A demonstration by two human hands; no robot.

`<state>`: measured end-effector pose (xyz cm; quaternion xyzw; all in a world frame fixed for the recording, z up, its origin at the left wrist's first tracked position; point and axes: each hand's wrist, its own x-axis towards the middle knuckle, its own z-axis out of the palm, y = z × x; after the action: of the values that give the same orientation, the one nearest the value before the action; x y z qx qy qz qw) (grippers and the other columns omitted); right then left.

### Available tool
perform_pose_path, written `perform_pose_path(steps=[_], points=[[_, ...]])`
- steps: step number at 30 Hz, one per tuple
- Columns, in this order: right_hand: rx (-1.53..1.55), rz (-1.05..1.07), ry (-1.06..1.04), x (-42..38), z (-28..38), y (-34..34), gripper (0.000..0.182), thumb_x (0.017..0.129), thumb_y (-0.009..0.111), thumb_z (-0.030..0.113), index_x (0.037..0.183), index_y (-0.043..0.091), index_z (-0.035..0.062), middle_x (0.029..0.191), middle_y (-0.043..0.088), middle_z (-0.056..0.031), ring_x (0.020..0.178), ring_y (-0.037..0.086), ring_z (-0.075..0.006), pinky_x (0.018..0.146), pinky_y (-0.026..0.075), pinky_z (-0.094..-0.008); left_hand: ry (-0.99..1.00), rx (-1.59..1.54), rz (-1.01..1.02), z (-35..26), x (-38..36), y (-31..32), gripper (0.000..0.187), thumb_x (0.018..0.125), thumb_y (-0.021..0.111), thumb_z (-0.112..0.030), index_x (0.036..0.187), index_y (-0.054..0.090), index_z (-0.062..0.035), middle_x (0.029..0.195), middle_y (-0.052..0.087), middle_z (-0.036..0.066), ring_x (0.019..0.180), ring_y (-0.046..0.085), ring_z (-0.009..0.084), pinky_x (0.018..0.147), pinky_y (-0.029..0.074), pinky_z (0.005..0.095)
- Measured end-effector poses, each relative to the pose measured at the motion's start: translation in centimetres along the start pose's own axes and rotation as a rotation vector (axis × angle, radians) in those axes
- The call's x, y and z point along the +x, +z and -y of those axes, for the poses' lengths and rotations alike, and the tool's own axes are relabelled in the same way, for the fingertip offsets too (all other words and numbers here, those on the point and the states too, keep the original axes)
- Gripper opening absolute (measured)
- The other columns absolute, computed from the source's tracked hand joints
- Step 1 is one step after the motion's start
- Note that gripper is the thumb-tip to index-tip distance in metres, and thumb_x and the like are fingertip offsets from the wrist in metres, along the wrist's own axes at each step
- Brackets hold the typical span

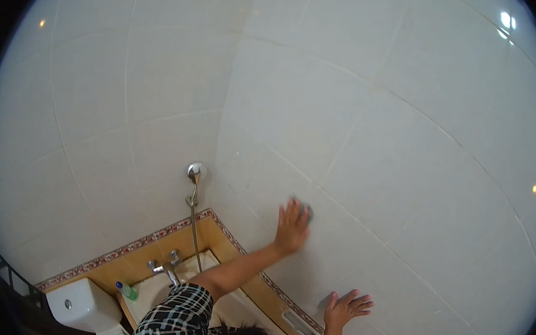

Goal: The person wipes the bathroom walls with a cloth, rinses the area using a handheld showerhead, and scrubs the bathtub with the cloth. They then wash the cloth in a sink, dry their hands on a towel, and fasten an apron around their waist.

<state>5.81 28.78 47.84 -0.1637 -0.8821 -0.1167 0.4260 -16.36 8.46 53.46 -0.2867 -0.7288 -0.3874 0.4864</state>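
Centre of the frame: a small grey pad [310,212], blurred and rounded, lies against glossy pale wall tiles [406,166], under and just right of the left hand [292,227]'s fingertips; its long axis is unclear. Those fingers are slightly apart; whether they grip it, I cannot tell. Lower right, the farther right hand [346,311] spreads its fingers at the tiles.

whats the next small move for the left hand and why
Probably slide the grey pad a little along the wall: the left hand seems to hold it there, while the right hand is spread by the wall.
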Motion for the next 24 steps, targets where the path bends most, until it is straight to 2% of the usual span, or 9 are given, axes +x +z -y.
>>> perform_pose_path(steps=[2,5,7,9,12,16,19,22,24], points=[[-0.002,0.027,-0.014,0.0,0.0,0.3,0.093,0.088,0.055,0.040,0.150,-0.009,0.0149,0.152,-0.023,-0.0213,0.136,-0.026,-0.0462,0.101,-0.017,-0.0658,0.037,-0.032,0.041,0.4,-3.5,1.2,0.065,0.086,0.053,-0.023,0.144,0.031,-0.0042,0.154,0.014,0.022,0.142,0.013,0.0403,0.109,0.006,0.0637],[-0.007,0.029,-0.015,-1.3,-0.9,0.3,0.093,0.089,0.053,0.042,0.149,-0.012,0.0144,0.151,-0.025,-0.0226,0.135,-0.027,-0.0475,0.100,-0.017,-0.0668,0.061,0.048,-0.013,2.1,-2.9,0.9,0.062,0.086,0.054,-0.022,0.143,0.034,-0.0053,0.154,0.015,0.020,0.142,0.015,0.0404,0.108,0.008,0.0647],[-0.020,0.016,-0.012,-1.6,-1.4,0.2,0.092,0.090,0.051,0.044,0.149,-0.013,0.0140,0.150,-0.025,-0.0230,0.135,-0.027,-0.0479,0.100,-0.017,-0.0673,-0.017,0.134,-0.070,5.0,4.9,-1.3,0.061,0.087,0.052,-0.018,0.143,0.033,-0.0040,0.154,0.014,0.022,0.141,0.015,0.0412,0.108,0.010,0.0655],[-0.048,0.018,-0.018,-1.0,-0.8,-0.1,0.092,0.090,0.049,0.046,0.149,-0.014,0.0135,0.150,-0.026,-0.0230,0.135,-0.027,-0.0478,0.100,-0.016,-0.0678,-0.211,0.166,-0.111,8.7,14.4,-5.2,0.063,0.090,0.046,-0.013,0.148,0.022,-0.0044,0.154,0.012,0.021,0.142,0.012,0.0402,0.111,0.010,0.0593],[-0.088,0.028,-0.007,-1.1,-0.6,0.0,0.091,0.091,0.046,0.049,0.148,-0.014,0.0127,0.150,-0.026,-0.0237,0.135,-0.027,-0.0484,0.100,-0.016,-0.0681,-0.357,0.080,-0.275,15.0,21.4,-8.4,0.056,0.097,0.036,-0.019,0.148,0.020,-0.0054,0.155,0.010,0.017,0.144,0.009,0.0342,0.114,0.008,0.0512],[-0.109,0.038,-0.006,-0.8,-0.2,-0.3,0.091,0.092,0.045,0.049,0.148,-0.015,0.0118,0.149,-0.026,-0.0245,0.135,-0.027,-0.0485,0.100,-0.015,-0.0680,-0.405,0.026,-0.304,18.9,16.6,-7.8,0.054,0.098,0.032,-0.022,0.148,0.020,-0.0047,0.155,0.011,0.018,0.144,0.009,0.0331,0.114,0.007,0.0491],[-0.119,0.058,0.005,-1.0,-0.5,-0.2,0.090,0.093,0.045,0.049,0.148,-0.016,0.0109,0.149,-0.027,-0.0245,0.134,-0.027,-0.0481,0.101,-0.014,-0.0675,-0.566,0.023,-0.313,19.5,4.9,-4.4,0.054,0.098,0.030,-0.021,0.147,0.019,-0.0020,0.154,0.012,0.020,0.143,0.009,0.0346,0.114,0.008,0.0470],[-0.137,0.075,0.009,-1.4,-0.5,0.4,0.090,0.093,0.041,0.052,0.147,-0.017,0.0098,0.148,-0.027,-0.0252,0.134,-0.027,-0.0492,0.100,-0.013,-0.0685,-1.077,-0.068,-0.292,21.8,-6.2,-1.1,0.053,0.098,0.029,-0.020,0.147,0.018,-0.0016,0.154,0.011,0.022,0.142,0.010,0.0375,0.115,0.010,0.0450],[-0.162,0.084,0.008,-1.4,-0.8,0.5,0.090,0.093,0.039,0.055,0.147,-0.017,0.0092,0.148,-0.028,-0.0261,0.134,-0.027,-0.0503,0.100,-0.012,-0.0695,-1.296,-0.065,-0.328,23.4,-7.6,-0.4,0.052,0.098,0.028,-0.019,0.147,0.019,-0.0020,0.153,0.012,0.023,0.142,0.010,0.0366,0.115,0.011,0.0444]])
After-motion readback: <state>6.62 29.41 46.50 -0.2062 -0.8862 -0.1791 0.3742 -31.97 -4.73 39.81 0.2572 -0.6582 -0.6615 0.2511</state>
